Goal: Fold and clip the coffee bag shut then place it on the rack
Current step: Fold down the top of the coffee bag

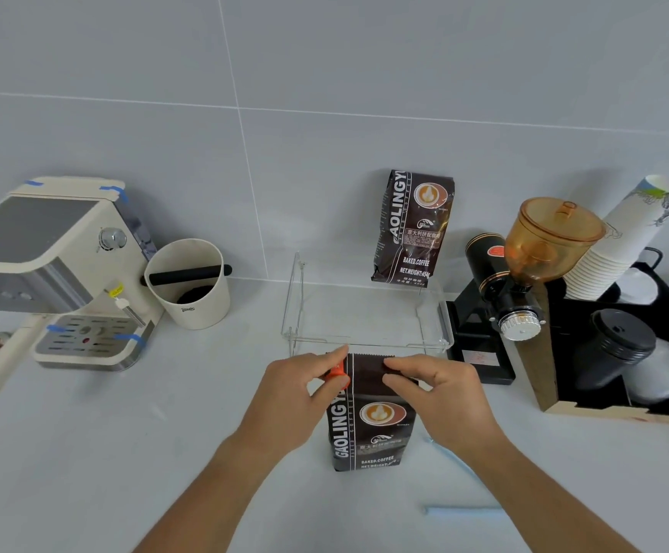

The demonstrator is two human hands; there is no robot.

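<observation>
A dark brown coffee bag (370,425) stands upright on the pale counter, just in front of the clear acrylic rack (368,345). My left hand (297,397) pinches an orange clip (336,375) at the left end of the bag's top. My right hand (440,387) grips the bag's flattened top edge on the right side. A second, identical coffee bag (414,229) stands at the back right of the rack, against the wall.
A cream espresso machine (57,269) and a cream knock box (189,285) sit on the left. On the right stand a black grinder with an amber hopper (524,269) and a black organizer (620,345) holding stacked paper cups and lids. Blue tape strips (464,510) lie on the counter.
</observation>
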